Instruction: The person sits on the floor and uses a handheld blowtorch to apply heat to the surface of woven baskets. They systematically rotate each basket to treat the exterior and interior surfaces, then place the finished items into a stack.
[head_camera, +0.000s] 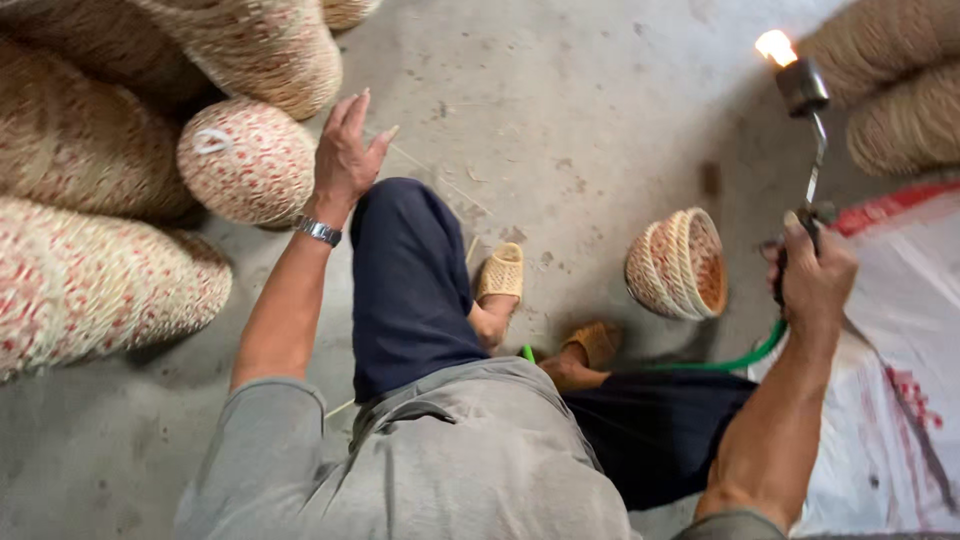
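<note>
The right hand (815, 275) is closed tight around the grip of a gas torch (803, 130), fingers wrapped at the handle where the green hose (755, 355) runs in from below and trails back toward the person's legs. The torch looks rigid and metal, light enough for one hand, and its burner head stands well above the fist with a flame (775, 45) lit at the tip; the handle low down seems the only safe place to hold it, since the head and the thin tube under it are likely hot. Just left of that hand, on the concrete floor (560, 100), a small woven basket (680, 265) lies on its side, its mouth turned toward the right hand. It looks light, stiff yet springy, dry and easy to scorch; the rim would give the firmest hold. The left hand (345, 150) is empty, fingers spread and raised, with a watch (318, 231) at the wrist. Just beyond it to its left sits a rounded basket (245, 160), near but not touching. Farther out lie stacks of larger baskets (90, 280), and beyond the right hand more woven ware (900, 100).
</note>
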